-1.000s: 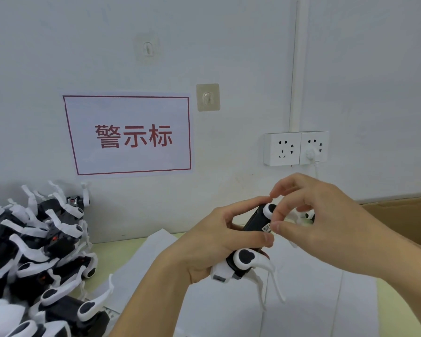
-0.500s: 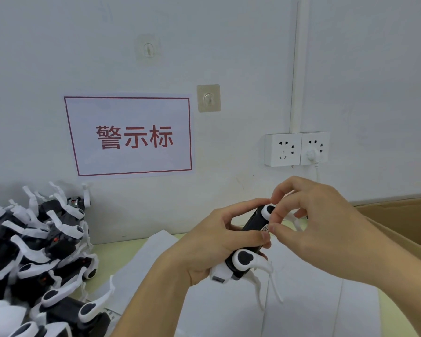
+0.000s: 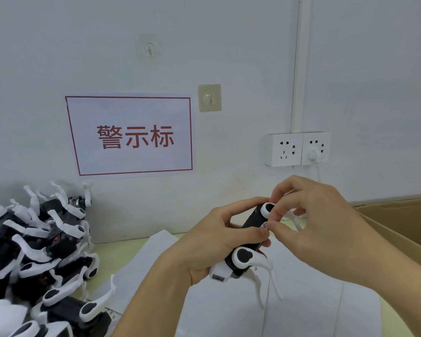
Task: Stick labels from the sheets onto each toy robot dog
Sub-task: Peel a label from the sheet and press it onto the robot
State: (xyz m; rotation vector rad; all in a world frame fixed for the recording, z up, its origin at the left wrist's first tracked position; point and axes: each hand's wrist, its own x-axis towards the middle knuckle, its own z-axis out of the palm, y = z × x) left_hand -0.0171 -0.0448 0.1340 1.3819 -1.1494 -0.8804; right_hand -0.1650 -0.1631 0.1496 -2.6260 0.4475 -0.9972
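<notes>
1. A pile of toy dogs (image 3: 34,259) waits at the bench's left end.
2. The left hand (image 3: 212,242) grips one toy robot dog (image 3: 250,237) above the label sheets (image 3: 229,307).
3. The right hand (image 3: 311,224) pinches a label (image 3: 263,225) onto its dark body; pressing it flat looks next.
4. Compared with a second ago, the hands sit slightly lower and the right fingers are closer to the body.

Left hand (image 3: 212,242) gripping black-and-white plastic toy robot dog (image 3: 247,242), right hand (image 3: 311,229) pinching small white printed label (image 3: 263,225) against its black body, pile of identical toy dogs (image 3: 34,259) at left
</notes>
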